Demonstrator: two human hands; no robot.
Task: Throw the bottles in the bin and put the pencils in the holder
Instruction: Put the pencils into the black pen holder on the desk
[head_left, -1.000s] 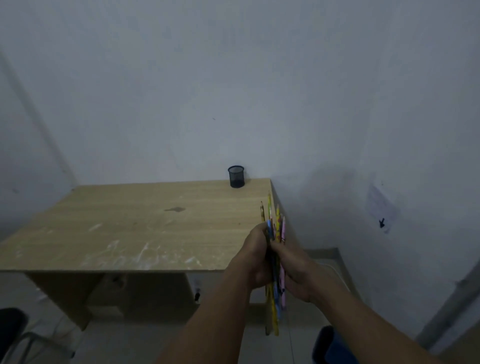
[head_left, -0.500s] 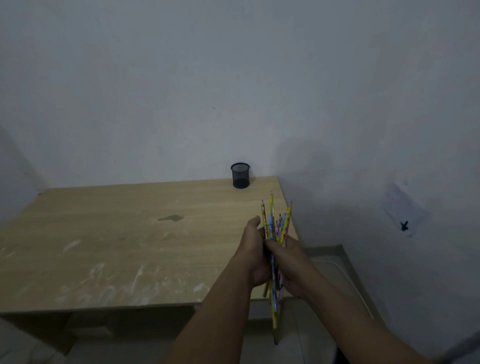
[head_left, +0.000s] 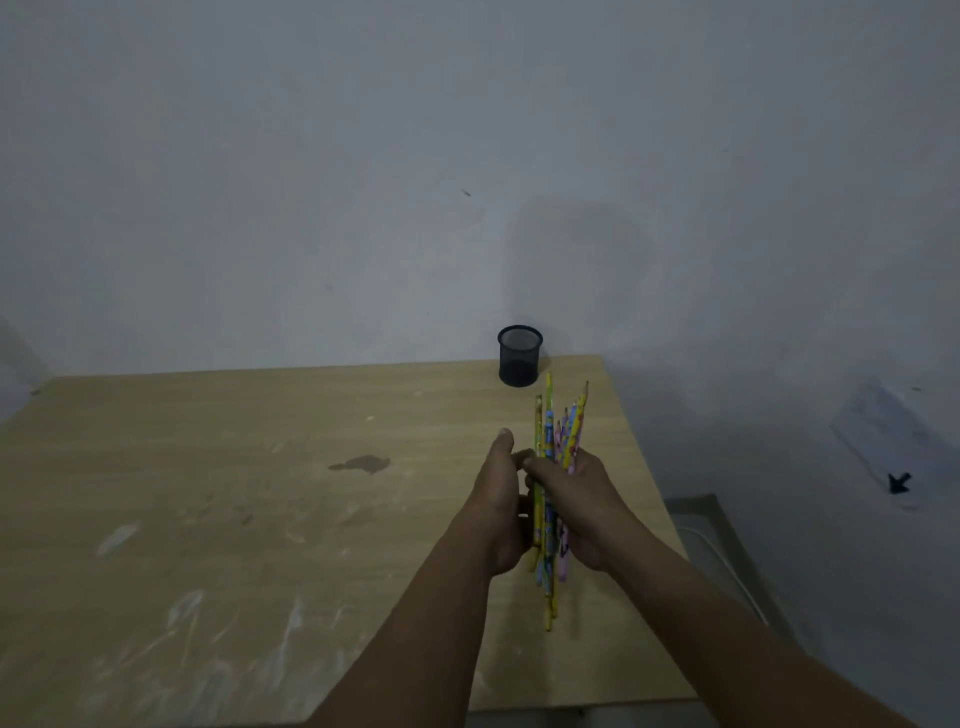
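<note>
A bundle of several colourful pencils stands nearly upright between my two hands, above the right part of the wooden table. My left hand presses on the bundle from the left and my right hand wraps it from the right. The pencil tips fan out above my fingers and the lower ends stick out below my palms. A black mesh pencil holder stands upright at the table's far right corner, just beyond the pencil tips. No bottles or bin are in view.
The table bears a dark stain near its middle and pale scuff marks at the front left. A grey wall rises right behind the table. Floor and a white cable lie to the right of the table edge.
I have moved closer to the table, so my hands and the pencils now hover over its right part, nearer the holder. The pencil tips have fanned out slightly.
</note>
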